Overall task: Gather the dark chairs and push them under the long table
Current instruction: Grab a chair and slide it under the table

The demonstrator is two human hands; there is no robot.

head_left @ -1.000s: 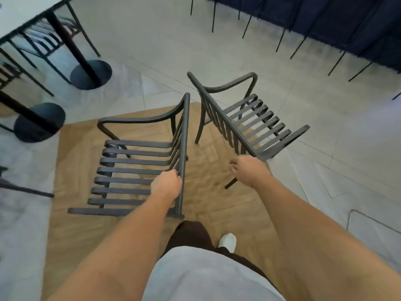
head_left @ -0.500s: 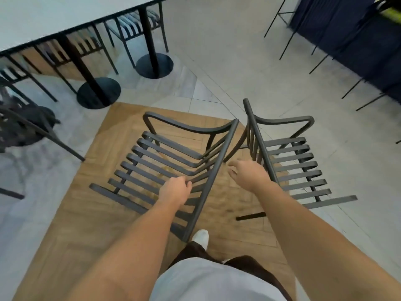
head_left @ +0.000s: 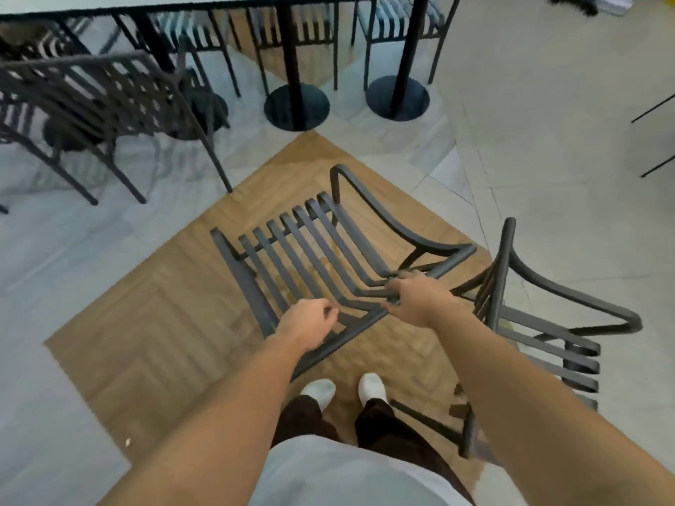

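Dark metal fills the grip of both hands: the right hand [head_left: 414, 299] is curled over the top rail of the slatted chair [head_left: 314, 250] at about the rail's middle, fingers wrapped down the far side, while the left hand [head_left: 310, 323] sits lower on the same rail with its fingers bent round it, though motion blur makes it hard to say how firmly that hand closes. This chair is tilted, its back nearest the person and its slatted seat stretching away from them; its curved armrest arches up on the seat's far right side.

Just to the right of the slatted chair stands a second chair [head_left: 540, 323] of the same make, its back rail almost touching the first chair's rail end, partly hidden behind the right forearm. No hand is on it.

Both chairs stand over a wood herringbone patch [head_left: 153, 341] of floor, with pale tiles around it. The person's two white shoes [head_left: 370, 387] are on the wood just behind the slatted chair's back, below dark trousers and a pale shirt hem.

Beyond the slatted chair, well apart from it, the long table [head_left: 182, 5] runs along the top edge, standing on black posts with round black bases [head_left: 296, 107]. Several dark chairs are tucked beneath it on its far side. To the left of the slatted chair and in front of the table is another dark chair [head_left: 95, 93], blurred, standing on the pale tiles.
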